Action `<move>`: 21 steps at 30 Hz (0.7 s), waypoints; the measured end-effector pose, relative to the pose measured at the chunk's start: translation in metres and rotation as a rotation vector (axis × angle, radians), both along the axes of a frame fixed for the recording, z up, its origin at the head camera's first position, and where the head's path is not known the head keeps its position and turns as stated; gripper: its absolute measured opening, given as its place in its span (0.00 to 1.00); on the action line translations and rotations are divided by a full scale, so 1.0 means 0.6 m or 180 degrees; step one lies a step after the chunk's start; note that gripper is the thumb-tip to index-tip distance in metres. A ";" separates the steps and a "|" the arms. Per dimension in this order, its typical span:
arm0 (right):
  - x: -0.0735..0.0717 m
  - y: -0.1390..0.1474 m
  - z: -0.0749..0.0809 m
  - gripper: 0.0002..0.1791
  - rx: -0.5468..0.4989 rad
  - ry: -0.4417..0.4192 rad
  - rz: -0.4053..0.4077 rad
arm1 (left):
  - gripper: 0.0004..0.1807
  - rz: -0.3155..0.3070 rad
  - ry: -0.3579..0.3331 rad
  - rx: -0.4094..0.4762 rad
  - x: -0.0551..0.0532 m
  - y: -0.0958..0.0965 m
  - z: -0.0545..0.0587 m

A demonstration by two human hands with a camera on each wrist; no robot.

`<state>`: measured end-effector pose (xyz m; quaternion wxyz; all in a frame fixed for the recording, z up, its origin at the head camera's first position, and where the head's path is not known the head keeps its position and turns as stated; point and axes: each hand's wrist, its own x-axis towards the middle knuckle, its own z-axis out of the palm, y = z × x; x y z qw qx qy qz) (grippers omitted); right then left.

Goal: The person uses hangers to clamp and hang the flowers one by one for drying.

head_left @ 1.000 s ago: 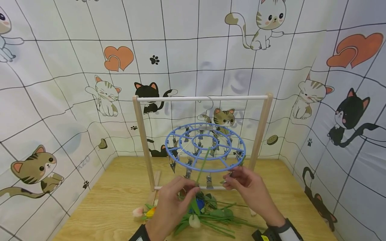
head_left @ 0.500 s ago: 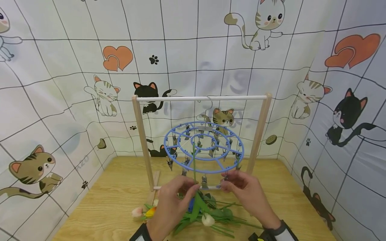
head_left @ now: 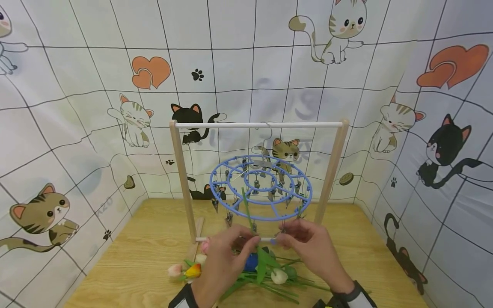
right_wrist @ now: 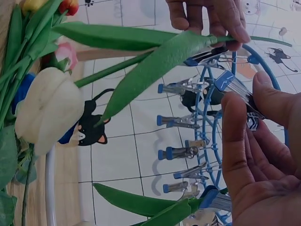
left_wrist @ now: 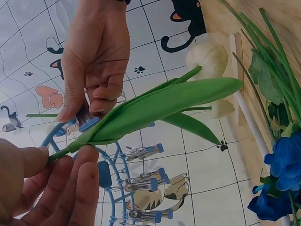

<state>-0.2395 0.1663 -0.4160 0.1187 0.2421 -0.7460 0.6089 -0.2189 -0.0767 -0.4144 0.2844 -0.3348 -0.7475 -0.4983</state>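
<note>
My left hand (head_left: pixel 230 252) pinches the green stem of a white tulip (head_left: pixel 279 276) between thumb and fingers. In the right wrist view, its pale bloom (right_wrist: pixel 47 110) points toward the table, and its broad leaf (left_wrist: pixel 160 110) spreads across the left wrist view. My right hand (head_left: pixel 313 246) holds a metal clip (right_wrist: pixel 235 89) with blue tips between thumb and forefinger, close to the stem. That clip hangs from a round blue drying hanger (head_left: pixel 261 219). Whether its jaws are apart is hard to tell.
A wooden stand (head_left: pixel 334 167) with a white top bar (head_left: pixel 231 126) carries the hanger. Several clips (right_wrist: pixel 178 153) dangle from the rings; one clip (right_wrist: pixel 214 197) holds another leafy stem. Artificial flowers lie on the table, among them a yellow-orange tulip (head_left: pixel 194 270) and blue blooms (left_wrist: pixel 287 162).
The tulip's bloom has swung to the right and its stem tip to the left. The hanger has turned a little, its front clips shifting left. My right hand has moved slightly left.
</note>
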 end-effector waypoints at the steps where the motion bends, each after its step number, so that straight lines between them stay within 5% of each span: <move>1: 0.002 -0.003 0.002 0.12 -0.0010 -0.0018 -0.0022 | 0.08 -0.0018 0.0002 0.0001 0.000 0.001 0.000; 12: 0.033 -0.033 0.041 0.07 0.0040 0.0148 -0.0219 | 0.08 -0.0079 0.0122 0.0067 0.002 0.011 0.015; 21: 0.036 -0.041 0.044 0.04 0.0134 0.0351 -0.0117 | 0.07 -0.0072 0.0048 0.0016 -0.004 0.018 0.012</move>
